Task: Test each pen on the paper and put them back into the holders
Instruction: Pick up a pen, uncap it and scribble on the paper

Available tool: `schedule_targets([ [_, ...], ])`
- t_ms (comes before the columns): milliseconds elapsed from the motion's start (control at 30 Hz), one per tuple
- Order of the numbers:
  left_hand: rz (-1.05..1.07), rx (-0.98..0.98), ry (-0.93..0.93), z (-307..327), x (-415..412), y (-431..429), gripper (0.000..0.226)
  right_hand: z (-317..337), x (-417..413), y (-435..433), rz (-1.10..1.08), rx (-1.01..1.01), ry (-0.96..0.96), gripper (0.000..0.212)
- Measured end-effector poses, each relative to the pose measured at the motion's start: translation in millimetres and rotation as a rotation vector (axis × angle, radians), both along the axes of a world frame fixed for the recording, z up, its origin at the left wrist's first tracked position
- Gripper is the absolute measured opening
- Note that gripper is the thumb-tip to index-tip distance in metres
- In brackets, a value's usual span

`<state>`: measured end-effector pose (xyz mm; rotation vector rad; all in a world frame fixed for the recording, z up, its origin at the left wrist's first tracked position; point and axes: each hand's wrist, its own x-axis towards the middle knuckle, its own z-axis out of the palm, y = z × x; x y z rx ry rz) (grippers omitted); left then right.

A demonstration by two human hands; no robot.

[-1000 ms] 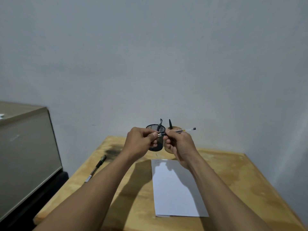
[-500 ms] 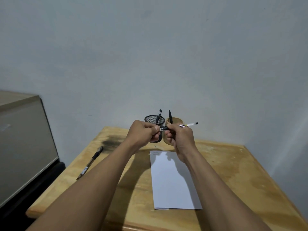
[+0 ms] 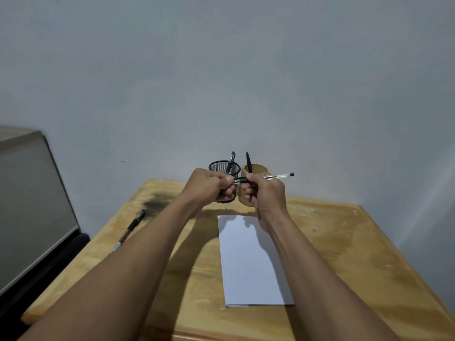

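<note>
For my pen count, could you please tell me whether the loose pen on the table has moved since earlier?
No. The loose pen still lies with its black end beside the dark stain on the table.

Nothing legible, whether word, brand or number, shows anywhere. The dark-gripped clear plastic pen [image 3: 127,232], lying on the wooden table [image 3: 344,242] at about nine o'clock from the white paper sheet [image 3: 248,267], carries a small white label patch near its lower end, with print too small to make out. The clear-barrelled pen with a black end plug [image 3: 278,176], held at twelve o'clock from the sheet, shows a yellowish band that is equally illegible, and faint marks near the sheet's eleven o'clock corner are too pale to read.
</note>
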<state>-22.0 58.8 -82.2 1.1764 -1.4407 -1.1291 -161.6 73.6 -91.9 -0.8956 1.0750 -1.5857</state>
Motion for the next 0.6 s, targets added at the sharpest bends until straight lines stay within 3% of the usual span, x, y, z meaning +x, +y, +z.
schedule_targets([
  [133, 0.179, -0.131, -0.206, -14.5, 21.5, -15.3, 0.02, 0.8, -17.3, -7.8, -0.118, 0.042, -0.045, 0.024],
  [267, 0.145, -0.082, -0.288, -33.0, 30.2, -13.7, 0.009, -8.9, -30.0, -2.6, -0.016, 0.077, 0.211, 0.02],
  [500, 0.163, -0.147, -0.605, -58.5, 17.0, -22.7, 0.006, -53.2, -11.6, 1.1, -0.046, 0.204, 0.072, 0.022],
  [600, 0.138, -0.154, -0.651, -68.0, 14.4, -27.9, 0.007, -69.1, -9.7, -1.1, -0.056, 0.232, 0.206, 0.023],
])
